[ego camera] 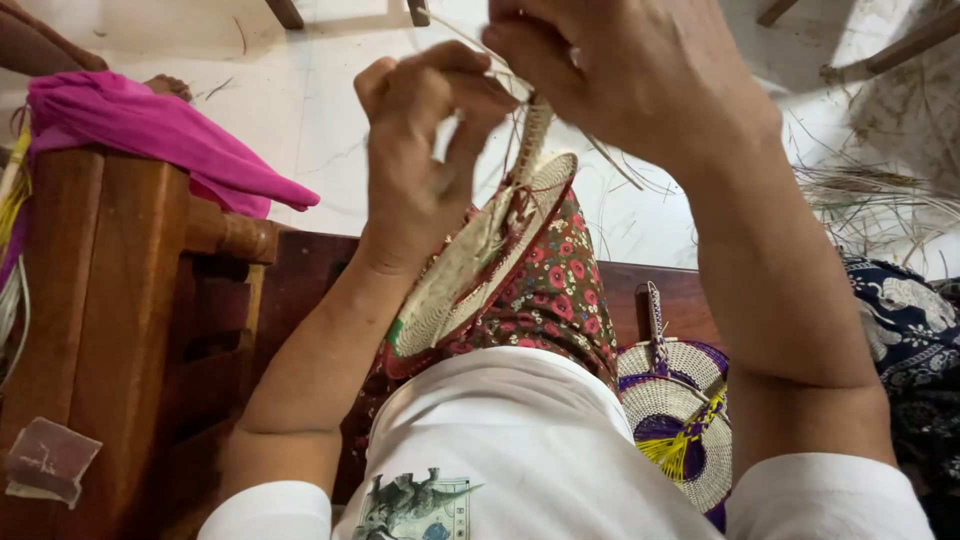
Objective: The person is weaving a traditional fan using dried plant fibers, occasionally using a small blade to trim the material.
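White shirt cloth, printed with a small greenish picture, fills the near edge of the view, with two bare forearms rising from its sleeves toward the middle of the scene. Dark wooden furniture takes up the left side, its arm draped with a bright pink cloth, and pale floor tiles spread across the far part of the scene. Floral-patterned fabric in brown, red and green covers the raised knee at centre. Against that knee leans a pale woven fan, round-bladed and tilted, its handle pointing up and away toward the hands. Right hand sits far and high, fingers curled over the top of the handle and the thin straw strands that trail from it; the grip is closed on them, though the fingertips are hidden. Left hand is just beside it, nearer and to the left, thumb and fingers pinched narrowly on a strand at the handle. A second woven fan, purple and cream with yellow strands, lies on the seat to the right, near the right forearm. Loose dry straw is scattered on the floor at far right.
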